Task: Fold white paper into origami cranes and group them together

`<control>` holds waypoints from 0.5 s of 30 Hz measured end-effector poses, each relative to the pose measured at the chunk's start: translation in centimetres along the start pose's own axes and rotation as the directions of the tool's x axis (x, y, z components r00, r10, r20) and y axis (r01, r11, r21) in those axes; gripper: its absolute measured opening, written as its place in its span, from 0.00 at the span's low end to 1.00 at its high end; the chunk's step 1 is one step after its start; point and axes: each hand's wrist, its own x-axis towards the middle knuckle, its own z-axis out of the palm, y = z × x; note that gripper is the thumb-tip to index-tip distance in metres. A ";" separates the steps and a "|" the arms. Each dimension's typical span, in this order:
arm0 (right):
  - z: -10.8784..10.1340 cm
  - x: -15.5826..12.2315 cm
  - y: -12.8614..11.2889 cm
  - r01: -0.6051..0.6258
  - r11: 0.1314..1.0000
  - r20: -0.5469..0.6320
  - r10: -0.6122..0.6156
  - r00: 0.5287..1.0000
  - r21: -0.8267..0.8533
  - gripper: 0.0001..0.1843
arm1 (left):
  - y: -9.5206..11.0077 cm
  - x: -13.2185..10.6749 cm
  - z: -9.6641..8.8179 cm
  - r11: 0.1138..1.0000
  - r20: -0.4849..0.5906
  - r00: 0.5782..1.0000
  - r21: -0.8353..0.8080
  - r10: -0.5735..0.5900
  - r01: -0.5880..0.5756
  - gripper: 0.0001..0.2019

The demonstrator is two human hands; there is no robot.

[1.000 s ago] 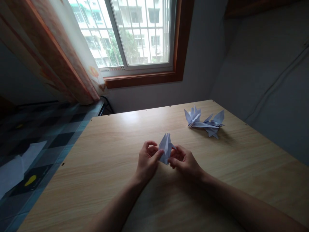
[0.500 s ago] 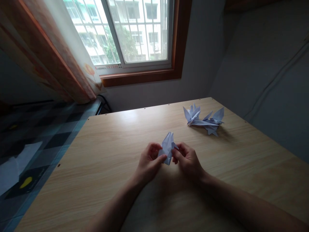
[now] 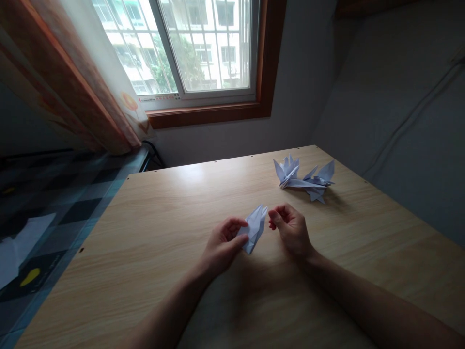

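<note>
My left hand (image 3: 225,243) pinches a small folded white paper piece (image 3: 254,228) between thumb and fingers, above the middle of the table. The piece tilts up to the right and ends in pointed tips. Just right of those tips is my right hand (image 3: 290,229), its fingers curled in against the thumb. A narrow gap parts it from the paper, and nothing shows in its fingers. Farther back on the right, folded paper cranes (image 3: 286,172) lie close together on the wooden table (image 3: 174,203), with spread pointed wings.
Left of the table is a surface with a checked cover (image 3: 90,186), bearing loose white paper sheets (image 3: 32,232). Behind stands a barred window (image 3: 214,48) with an orange curtain (image 3: 69,72). A cable (image 3: 414,114) runs along the right wall.
My right hand has let go of the folded paper and moved slightly right. The paper, still in my left hand, has tilted to the right, and its side flap now lies along the body.
</note>
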 end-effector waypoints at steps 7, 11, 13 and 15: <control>0.8 -1.0 -0.1 0.034 0.996 0.164 -0.047 0.985 0.086 0.13 | 0.1 0.0 0.1 0.999 0.006 0.999 -0.017 0.034 -0.034 0.14; 0.9 -0.8 0.1 -0.022 0.996 0.155 0.009 0.988 0.081 0.10 | -0.2 -0.1 0.2 0.999 0.032 0.998 -0.028 0.047 -0.046 0.14; 0.8 -0.6 0.2 -0.048 0.994 0.155 0.032 0.987 0.101 0.11 | -0.3 -0.1 0.2 0.998 0.057 0.997 -0.031 0.051 -0.050 0.14; 0.8 -0.6 0.3 -0.079 0.982 0.135 0.056 0.989 0.170 0.12 | -0.3 -0.1 0.1 0.998 0.070 0.996 -0.031 0.058 -0.056 0.14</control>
